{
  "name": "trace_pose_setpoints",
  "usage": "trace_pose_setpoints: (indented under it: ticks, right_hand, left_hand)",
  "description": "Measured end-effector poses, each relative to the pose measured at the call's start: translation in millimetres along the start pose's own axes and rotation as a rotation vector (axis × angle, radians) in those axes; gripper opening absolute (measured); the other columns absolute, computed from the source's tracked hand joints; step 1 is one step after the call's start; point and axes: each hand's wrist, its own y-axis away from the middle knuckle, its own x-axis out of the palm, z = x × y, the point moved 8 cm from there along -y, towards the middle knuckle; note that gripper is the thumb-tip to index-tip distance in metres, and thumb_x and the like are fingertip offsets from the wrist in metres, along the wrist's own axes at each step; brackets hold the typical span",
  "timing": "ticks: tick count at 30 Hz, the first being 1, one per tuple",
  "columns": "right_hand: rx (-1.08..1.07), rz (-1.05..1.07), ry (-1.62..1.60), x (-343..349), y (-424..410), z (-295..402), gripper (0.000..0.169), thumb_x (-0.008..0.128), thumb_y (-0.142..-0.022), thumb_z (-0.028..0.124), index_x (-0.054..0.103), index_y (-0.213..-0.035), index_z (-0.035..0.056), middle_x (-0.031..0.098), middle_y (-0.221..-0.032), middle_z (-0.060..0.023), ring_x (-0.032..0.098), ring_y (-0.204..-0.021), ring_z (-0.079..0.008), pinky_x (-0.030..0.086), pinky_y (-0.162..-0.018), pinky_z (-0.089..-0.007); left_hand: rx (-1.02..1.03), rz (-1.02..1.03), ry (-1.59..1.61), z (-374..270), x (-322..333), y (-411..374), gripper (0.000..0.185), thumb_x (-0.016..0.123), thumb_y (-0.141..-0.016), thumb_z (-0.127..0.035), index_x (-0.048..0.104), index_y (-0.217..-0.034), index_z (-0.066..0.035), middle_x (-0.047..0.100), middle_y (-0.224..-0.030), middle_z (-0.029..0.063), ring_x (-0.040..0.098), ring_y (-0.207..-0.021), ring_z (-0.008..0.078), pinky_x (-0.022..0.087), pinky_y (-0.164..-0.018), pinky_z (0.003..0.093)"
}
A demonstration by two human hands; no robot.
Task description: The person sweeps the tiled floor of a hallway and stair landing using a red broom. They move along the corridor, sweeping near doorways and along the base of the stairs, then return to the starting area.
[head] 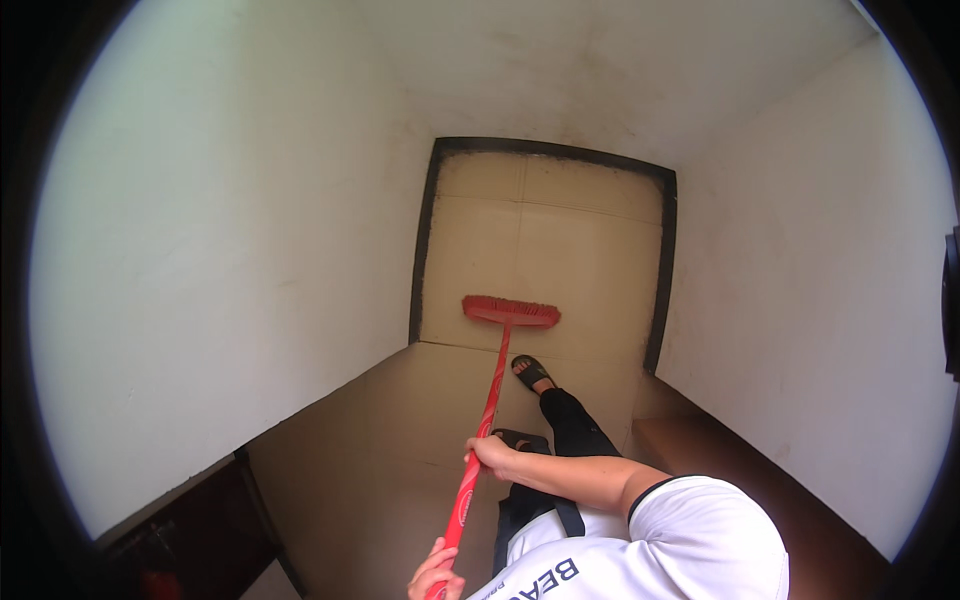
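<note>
A red push broom slants up from the bottom edge. Its red bristled head [511, 312] rests on the tan tiled floor [544, 240], inside an alcove. My right hand [493, 455] wraps around the middle of the red broom handle [491, 401], which bears printed writing. Lower down, my left hand [436, 574] grips the handle near its upper end; the very end is cut off by the frame. My sandalled foot [531, 372] stands just behind the broom head, right of the handle. The other foot [521, 441] is partly hidden behind my right hand.
White walls [225, 225] with brownish smudges enclose the alcove on three sides. A dark skirting strip [555, 147] runs along their base. At right, a brown wooden surface [697, 450] borders the floor. A dark doorway-like area [202, 517] lies at lower left.
</note>
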Motion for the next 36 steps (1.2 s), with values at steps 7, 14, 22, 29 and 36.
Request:
trace_pose_setpoints:
  ticks: [7,14,22,29,36]
  right_hand:
    - [-0.464,-0.057,0.142,9,-32,159,0.028,0.035,-0.078,0.026,0.045,-0.061,0.0057,0.046,-0.052,-0.0053,0.044,-0.046,-0.0158,0.036,-0.044,-0.0290]
    - [-0.461,-0.223,0.319,-15,-78,214,0.022,0.042,-0.074,0.029,0.043,-0.077,0.0072,0.051,-0.062,-0.0080,0.050,-0.054,-0.0166,0.039,-0.046,-0.0296]
    - [-0.150,-0.029,1.076,-1,-113,-103,0.022,0.040,-0.067,0.013,0.055,-0.057,0.0002,0.053,-0.053,-0.0122,0.054,-0.047,-0.0192,0.044,-0.043,-0.0322]
    - [0.219,0.135,0.817,45,-33,-450,0.022,0.044,-0.067,0.020,0.051,-0.057,0.0024,0.051,-0.051,-0.0077,0.048,-0.039,-0.0175,0.038,-0.038,-0.0298]
    - [0.483,0.293,0.599,59,15,-531,0.009,0.047,-0.069,0.014,0.049,-0.061,0.0099,0.048,-0.055,-0.0003,0.046,-0.050,-0.0111,0.038,-0.044,-0.0238]
  left_hand:
    - [0.234,-0.078,0.030,35,15,-106,0.014,0.054,-0.068,0.003,0.048,-0.077,-0.005,0.053,-0.095,0.0181,0.044,-0.100,0.0356,0.035,-0.084,0.0401]
    - [0.139,-0.215,0.111,130,56,-161,0.009,0.055,-0.073,-0.007,0.048,-0.076,-0.003,0.049,-0.105,0.0122,0.040,-0.107,0.0266,0.032,-0.086,0.0301]
    - [-0.147,-0.229,0.008,181,-18,143,0.010,0.053,-0.068,0.003,0.047,-0.071,-0.004,0.047,-0.106,0.0162,0.038,-0.108,0.0300,0.032,-0.087,0.0348]
    - [-0.340,-0.520,-0.049,158,-91,417,0.015,0.059,-0.067,-0.007,0.045,-0.065,-0.001,0.050,-0.100,0.0199,0.041,-0.104,0.0332,0.032,-0.086,0.0392]
    - [-0.124,-0.705,-0.011,132,-105,487,0.032,0.058,-0.070,-0.030,0.044,-0.063,-0.002,0.053,-0.090,0.0205,0.044,-0.098,0.0362,0.035,-0.082,0.0435]
